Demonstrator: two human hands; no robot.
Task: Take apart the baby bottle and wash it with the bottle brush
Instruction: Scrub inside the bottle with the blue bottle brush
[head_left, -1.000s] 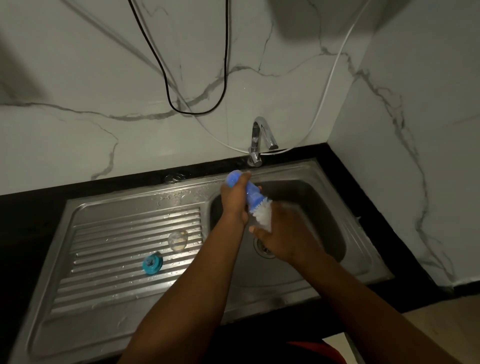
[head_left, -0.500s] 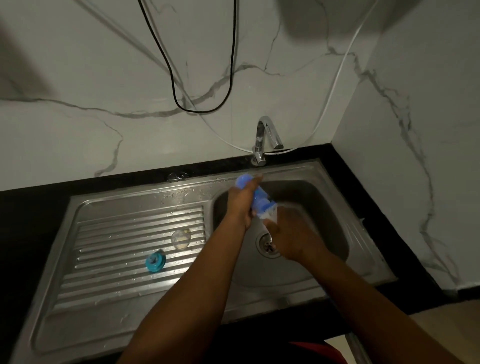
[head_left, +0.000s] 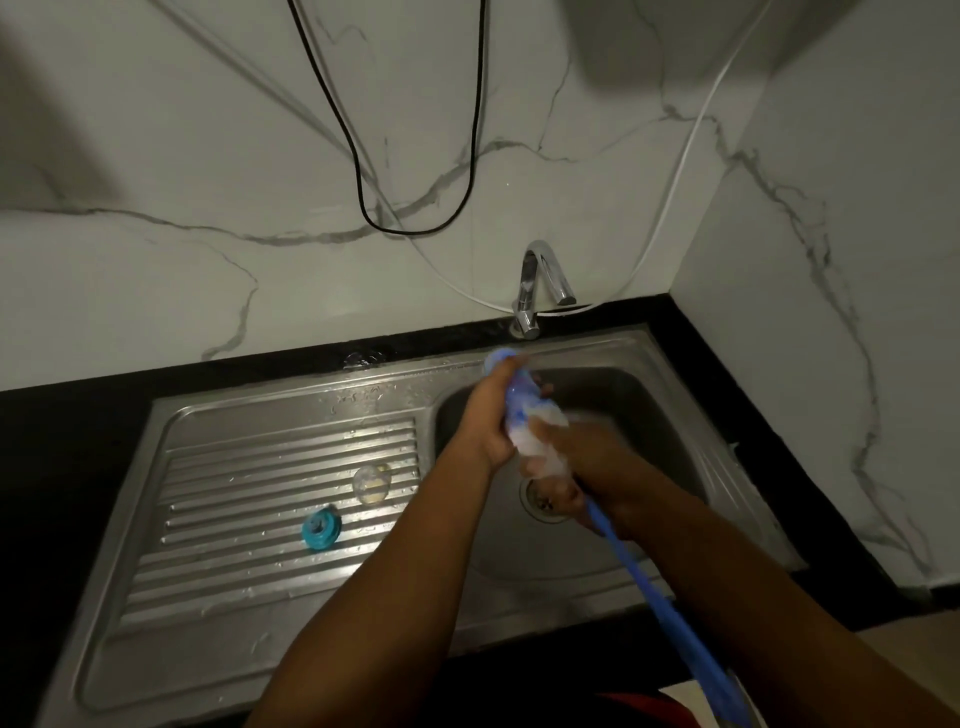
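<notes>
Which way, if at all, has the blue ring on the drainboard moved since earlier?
No: the blue ring lies on the same drainboard ridges, left of the clear teat.

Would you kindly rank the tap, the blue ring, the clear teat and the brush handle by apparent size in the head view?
1. brush handle, though it is nearest the camera, so unsure.
2. tap.
3. clear teat and blue ring look alike; I would not rank them.

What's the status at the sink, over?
Left hand grips bottle over basin. Right hand holds brush, bristle end at bottle, blurred. Teat and blue ring lie on drainboard, off to the side. Nothing blocking.
</notes>
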